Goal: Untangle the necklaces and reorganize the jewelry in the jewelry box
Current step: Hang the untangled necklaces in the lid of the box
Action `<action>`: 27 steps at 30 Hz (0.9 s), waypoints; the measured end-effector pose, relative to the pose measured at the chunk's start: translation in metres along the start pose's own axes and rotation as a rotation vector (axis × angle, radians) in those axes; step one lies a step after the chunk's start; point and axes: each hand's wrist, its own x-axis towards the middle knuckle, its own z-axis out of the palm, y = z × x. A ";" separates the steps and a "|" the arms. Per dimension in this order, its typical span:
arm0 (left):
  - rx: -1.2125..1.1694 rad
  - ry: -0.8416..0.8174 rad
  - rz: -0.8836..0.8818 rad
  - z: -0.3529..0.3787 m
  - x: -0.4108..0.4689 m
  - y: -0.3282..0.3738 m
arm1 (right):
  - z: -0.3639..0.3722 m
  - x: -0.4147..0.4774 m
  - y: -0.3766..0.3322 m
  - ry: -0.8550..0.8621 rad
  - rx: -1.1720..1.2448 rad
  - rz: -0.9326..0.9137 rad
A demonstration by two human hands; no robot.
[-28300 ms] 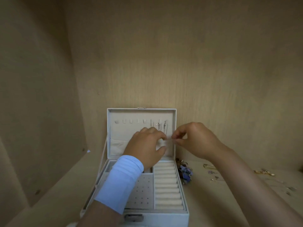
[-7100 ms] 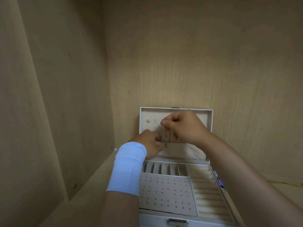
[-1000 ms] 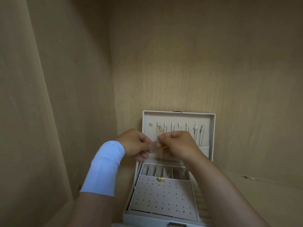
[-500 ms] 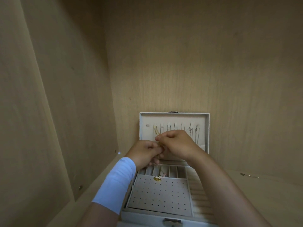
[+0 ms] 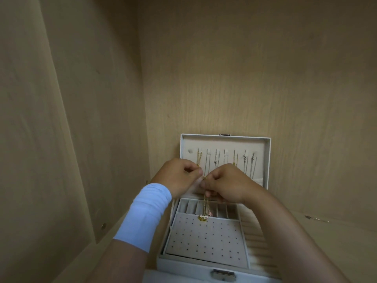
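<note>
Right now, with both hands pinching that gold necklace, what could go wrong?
1. The left hand and right hand pinch the thin gold necklace close together; a hard tug might snap or knot it.
2. It hangs close to the hanging necklaces in the lid, so it might snag them.
3. If it slips, its pendant might drop into the little slots.

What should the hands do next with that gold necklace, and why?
Probably lift the gold necklace toward the leftmost hook in the lid and loop it on. The left hand and right hand both pinch its chain, its pendant dangles low over the earring panel, and that hook looks bare while the other hooks carry chains.
</note>
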 end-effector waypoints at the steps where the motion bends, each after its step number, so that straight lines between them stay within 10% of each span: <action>1: 0.076 0.009 0.005 -0.002 0.000 -0.003 | -0.001 0.001 -0.001 0.043 -0.012 -0.020; 11: 0.558 -0.055 0.126 0.004 -0.003 -0.010 | -0.010 0.016 -0.030 0.272 -0.011 -0.142; 27: 0.506 -0.097 0.081 -0.003 -0.001 -0.012 | -0.004 0.050 -0.027 0.280 -0.472 -0.139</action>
